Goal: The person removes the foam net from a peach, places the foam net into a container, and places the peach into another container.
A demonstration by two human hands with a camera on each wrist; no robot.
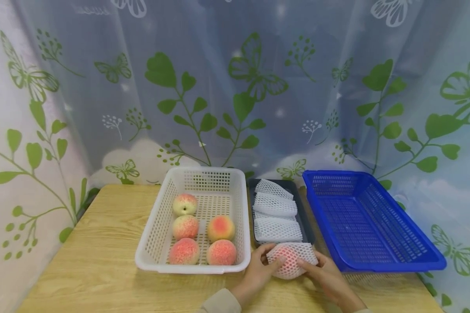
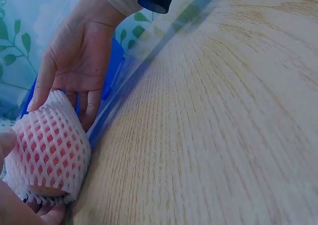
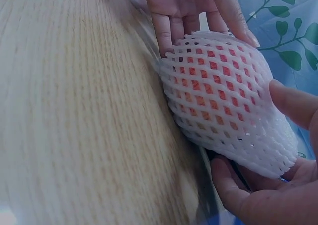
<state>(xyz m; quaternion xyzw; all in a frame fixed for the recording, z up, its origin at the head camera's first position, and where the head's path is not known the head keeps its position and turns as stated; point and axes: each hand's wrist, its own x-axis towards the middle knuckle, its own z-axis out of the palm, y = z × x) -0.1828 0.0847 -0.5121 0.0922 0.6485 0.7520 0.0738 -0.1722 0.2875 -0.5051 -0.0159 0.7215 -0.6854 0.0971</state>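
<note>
A pink peach inside a white foam net sleeve [image 1: 291,261] is between my two hands, low over the front of the table. My left hand [image 1: 256,270] grips its left side, with the thumb on the front of the net. On the other side my right hand [image 1: 330,278] pinches the sleeve between thumb and fingers. The wrist views show the net [image 2: 47,150] stretched round the fruit, its narrower end gathered near my right hand [image 3: 271,197]. At the left-hand end, some bare peach [image 2: 47,190] shows at the sleeve's opening.
To the left, a white basket [image 1: 141,254] holds several peaches [image 1: 185,251]. A dark tray [image 1: 306,224] with several foam sleeves [image 1: 278,229] lies behind my hands. The blue basket [image 1: 337,243] stands at the right on the wooden table [image 1: 102,261], before a patterned curtain [image 1: 219,87].
</note>
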